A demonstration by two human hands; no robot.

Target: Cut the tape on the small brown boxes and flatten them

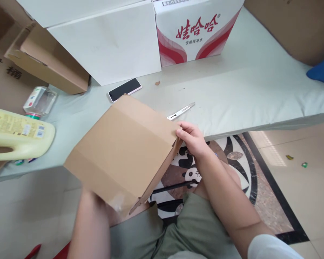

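A brown cardboard box (124, 147) with creased flaps is held tilted above my lap, over the table's front edge. My right hand (192, 138) pinches its right corner between thumb and fingers. From the lower left, my left forearm (89, 223) reaches up beneath the box; the cardboard hides that hand and its fingers. A strip of clear tape (118, 203) seems to shine on the lower flap. Just beyond the box lies a white utility knife (180, 110), partly covered by it. Past the box's far corner, a phone (125, 89) rests on the cloth.
A white carton with red print (194, 36) and a plain white box (105, 46) stand at the back. Leftward are a brown carton (54, 61), a clear bottle (40, 100) and a yellow jug (18, 133). A pale cloth covers the table (248, 79). Below is a panda-patterned seat (191, 176).
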